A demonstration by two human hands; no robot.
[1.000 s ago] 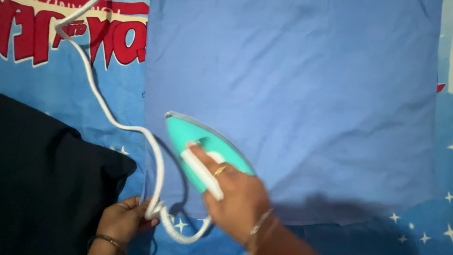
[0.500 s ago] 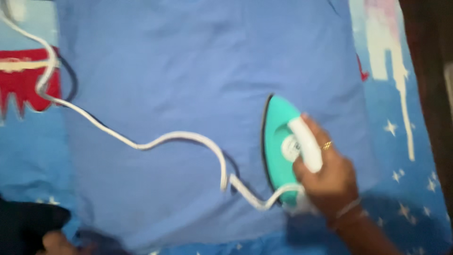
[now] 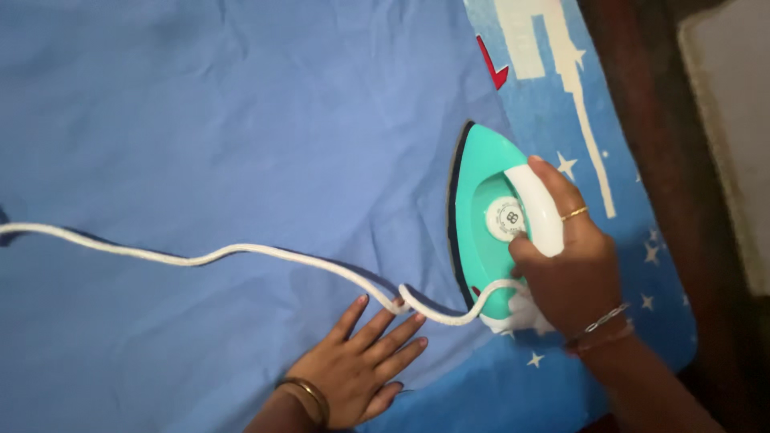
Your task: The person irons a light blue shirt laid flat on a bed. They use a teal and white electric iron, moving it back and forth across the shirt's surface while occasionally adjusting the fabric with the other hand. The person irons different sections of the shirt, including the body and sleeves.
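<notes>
One teal plastic electric iron with a white handle [image 3: 493, 220] sat soleplate-down at the right edge of one plain blue cloth [image 3: 241, 120], nose pointing away from the person. One round white dial [image 3: 505, 218] showed on top of it, under the handle. The right hand [image 3: 571, 265] was closed around the white handle from the rear, thumb on the dial side and fingers wrapped over the far side. One gold ring [image 3: 574, 213] on one finger of that hand; thin bracelets [image 3: 603, 325] at that wrist, a silver chain plus at least one darker band, exact count unclear.

One white braided power cord [image 3: 241, 253] left the iron's heel, made one small loop just beside the left hand's fingertips and ran in a wavy line across the cloth to the left frame edge. The left hand [image 3: 361, 365] lay open and flat on the blue cloth, palm down, fingers spread, gripping nothing; fingertips touching or nearly touching the cord loop, can't tell which. One dark bangle [image 3: 309, 394] at the left wrist.

Under the cloth lay one blue printed sheet with white stars [image 3: 642, 265], a white graphic and one red patch near the top. A dark brown strip [image 3: 650, 96] ran along the right side, with a pale surface [image 3: 734, 104] beyond it.
</notes>
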